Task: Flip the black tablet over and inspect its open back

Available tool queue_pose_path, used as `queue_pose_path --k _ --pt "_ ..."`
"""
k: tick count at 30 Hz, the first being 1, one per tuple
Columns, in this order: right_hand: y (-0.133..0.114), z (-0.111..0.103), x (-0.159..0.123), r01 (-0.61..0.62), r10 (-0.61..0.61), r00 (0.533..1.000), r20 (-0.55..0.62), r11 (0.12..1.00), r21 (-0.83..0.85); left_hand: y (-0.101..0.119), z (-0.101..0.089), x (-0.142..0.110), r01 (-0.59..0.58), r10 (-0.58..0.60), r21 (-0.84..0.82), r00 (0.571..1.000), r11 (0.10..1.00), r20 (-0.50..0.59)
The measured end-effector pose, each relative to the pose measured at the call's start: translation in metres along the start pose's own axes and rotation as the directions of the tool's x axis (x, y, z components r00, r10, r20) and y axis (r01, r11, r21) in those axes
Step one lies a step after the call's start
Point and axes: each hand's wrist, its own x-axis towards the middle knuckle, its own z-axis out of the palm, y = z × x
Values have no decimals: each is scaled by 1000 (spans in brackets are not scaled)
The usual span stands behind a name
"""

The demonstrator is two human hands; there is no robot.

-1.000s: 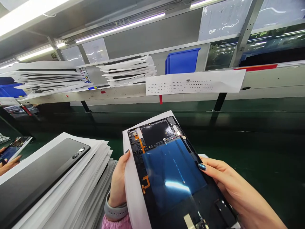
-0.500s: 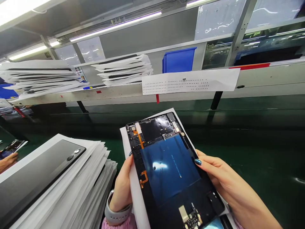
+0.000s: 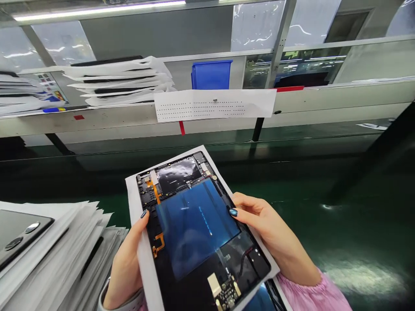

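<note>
Between my two hands is an opened tablet (image 3: 194,229), its inside facing up. A blue battery, orange flex cables and a small circuit board near the lower end show in it. A white foam sheet (image 3: 132,203) lies beneath the tablet and sticks out along its edges. My left hand (image 3: 128,255) grips the left side with its thumb on the rim. My right hand (image 3: 266,231) holds the right edge, thumb on top and the other fingers mostly underneath. Under the lower end, part of another opened tablet (image 3: 261,298) shows.
At the left rises a stack of white sheets (image 3: 65,259) with a grey tablet back cover (image 3: 19,235) on top. A green belt or bench surface (image 3: 308,181) runs behind. The shelf above carries interleaved sheets (image 3: 126,82), a blue bin (image 3: 212,74) and a hanging printed paper (image 3: 215,106).
My view has swung to the right, so the shelf and stack sit further left. The tablet is still in both hands; my left thumb now shows on its edge.
</note>
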Motion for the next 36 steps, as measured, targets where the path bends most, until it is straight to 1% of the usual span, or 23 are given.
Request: queue_pose_path --k 3,5,7,9,10,11,13,15,17,19,20,22,24,25,26,28,30,32,34,36 --pt "-2 1 -2 -31 37 997 -68 996 78 5 -9 3 4 -4 -1 1000 1000 11" --pt "-3 0 -1 -22 27 991 -132 999 37 8 -6 3 24 -25 18 998 1000 59" --pt "-3 -3 0 -19 15 988 -155 1000 -22 9 2 3 24 -30 32 982 999 185" --pt "-2 -5 1 -4 -5 988 -151 998 -60 8 10 3 43 -56 48 945 998 322" --pt "-2 -6 2 4 -17 988 -153 997 -82 8 12 4 54 -72 59 925 997 373" --pt "-1 -7 2 10 -28 987 -161 994 -109 7 12 5 62 -85 69 915 996 394" --pt "0 -6 1 16 -47 982 -181 986 -169 5 5 7 64 -84 66 924 996 372" --pt "-1 -5 -1 22 -62 980 -190 978 -208 4 -9 9 38 -45 29 942 999 332" --pt "-3 -3 -4 37 -78 981 -180 975 -220 4 -24 10 26 -21 -17 961 1000 274" --pt "-6 -2 -6 48 -85 986 -145 969 -243 7 -32 9 36 -26 -41 974 999 225" --pt "-7 -2 -6 47 -79 990 -117 966 -253 8 -32 8 56 -47 -41 979 998 199" --pt "-9 -3 -7 37 -54 997 -63 969 -246 12 -25 4 132 -127 -23 981 991 146" --pt "-8 -4 -6 23 -20 1000 17 987 -161 13 -14 0 197 -195 0 975 980 108" --pt "-8 -4 -6 12 -7 998 59 995 -95 13 -9 -1 193 -192 2 975 981 110" --pt "-7 -4 -6 -4 6 996 92 1000 -27 12 -5 -2 166 -164 2 978 986 126" --pt "-7 -2 -8 -42 32 991 128 997 71 10 -1 -2 116 -116 14 983 993 144" --pt "-7 -1 -10 -49 42 995 94 996 76 9 -2 -3 108 -112 46 987 993 117" --pt "-8 -1 -12 -23 23 998 52 1000 9 9 -5 -5 87 -92 79 994 993 60" --pt "-7 -2 -14 3 -1 1000 22 998 -66 7 -6 -6 14 -15 82 1000 997 7" --pt "-5 -3 -15 9 -7 1000 11 991 -131 5 -5 -7 -30 32 63 999 998 -41"
